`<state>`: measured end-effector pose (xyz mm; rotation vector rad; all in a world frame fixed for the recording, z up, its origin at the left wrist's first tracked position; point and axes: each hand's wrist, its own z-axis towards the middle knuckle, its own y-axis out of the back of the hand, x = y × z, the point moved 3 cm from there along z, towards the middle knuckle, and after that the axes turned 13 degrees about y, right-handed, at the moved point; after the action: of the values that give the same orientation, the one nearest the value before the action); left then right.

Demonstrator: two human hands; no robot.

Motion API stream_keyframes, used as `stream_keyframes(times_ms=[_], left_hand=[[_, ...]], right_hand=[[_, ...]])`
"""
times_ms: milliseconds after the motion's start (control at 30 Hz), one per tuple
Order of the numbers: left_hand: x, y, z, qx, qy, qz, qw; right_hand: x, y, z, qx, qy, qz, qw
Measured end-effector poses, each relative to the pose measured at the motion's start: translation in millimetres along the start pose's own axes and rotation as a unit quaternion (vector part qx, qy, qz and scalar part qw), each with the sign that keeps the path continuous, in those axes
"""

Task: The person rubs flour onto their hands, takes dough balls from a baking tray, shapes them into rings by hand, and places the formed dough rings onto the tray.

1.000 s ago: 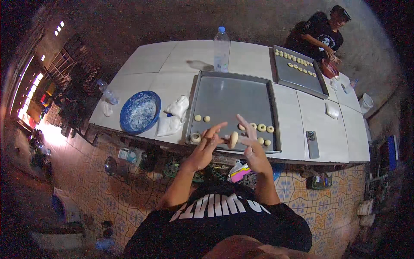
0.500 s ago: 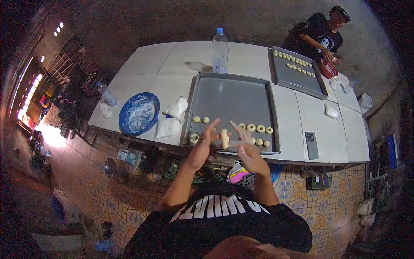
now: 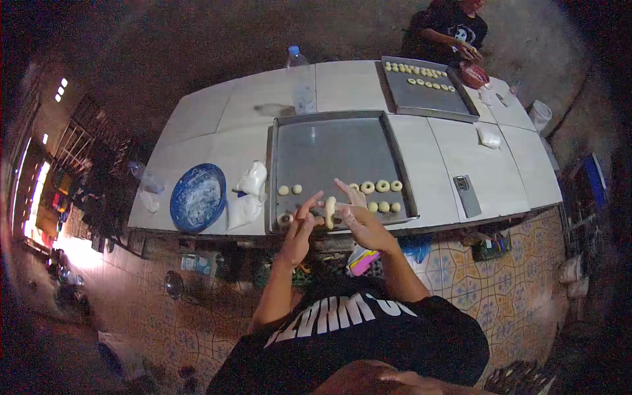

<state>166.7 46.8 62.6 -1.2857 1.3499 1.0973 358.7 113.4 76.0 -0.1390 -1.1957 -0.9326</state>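
A pale dough ring (image 3: 330, 212), seen edge-on, is held up between my two hands above the near edge of a large metal tray (image 3: 329, 148). Fingers of my left hand (image 3: 300, 237) point in toward the ring from one side. My right hand (image 3: 362, 222) meets it from the other side, with some fingers stretched out; the ring appears to sit around fingers of both hands. Dough rings (image 3: 382, 187) line the tray's right side, with dough balls (image 3: 384, 207) in front of them. Two more dough balls (image 3: 290, 190) lie at the left, and another ring (image 3: 284, 218) is partly behind my left hand.
Left of the tray are a floury blue basin (image 3: 199, 197) and white bags (image 3: 245, 209). A plastic bottle (image 3: 301, 85) stands behind it. A phone (image 3: 467, 196) lies to the right. Beyond, a co-worker (image 3: 447, 29) is beside a second tray (image 3: 428, 99) of dough and a red bowl (image 3: 474, 75).
The whole view has shifted, so the table and tray appear further left. My hands stay over the tray's near edge with the dough ring, and my right hand has come closer to my left.
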Motion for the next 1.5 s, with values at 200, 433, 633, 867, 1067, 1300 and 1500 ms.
stream_keyframes(times_ms=[200,433,633,867,1067,1300,1500], left_hand=[[1.1,3.5,-0.7,-0.059,-0.001,0.016,0.998],[-2.0,-5.9,-5.1,-0.024,0.01,-0.04,0.999],[-8.6,-13.4,-7.6,-0.024,-0.01,0.058,0.998],[-26.4,-17.5,-9.0,-0.021,-0.012,-0.104,0.994],[-40.2,-14.2,-8.6,-0.067,-0.046,0.038,0.996],[-33.7,-16.6,-3.8,-0.103,-0.042,0.009,0.994],[-30.0,-11.7,-3.3,-0.201,-0.072,0.173,0.962]], right_hand=[[3.4,-5.3,-7.1,0.017,0.008,0.056,0.998],[15.0,5.0,-6.9,0.013,-0.028,0.023,0.999],[13.3,4.9,-7.3,-0.008,0.034,-0.009,0.999],[26.9,7.0,-2.4,-0.008,0.061,0.164,0.985],[29.3,1.2,0.8,-0.072,-0.072,0.307,0.946],[3.1,-12.1,7.6,-0.146,-0.101,0.299,0.938],[-13.6,-30.1,12.1,-0.21,-0.162,0.447,0.854]])
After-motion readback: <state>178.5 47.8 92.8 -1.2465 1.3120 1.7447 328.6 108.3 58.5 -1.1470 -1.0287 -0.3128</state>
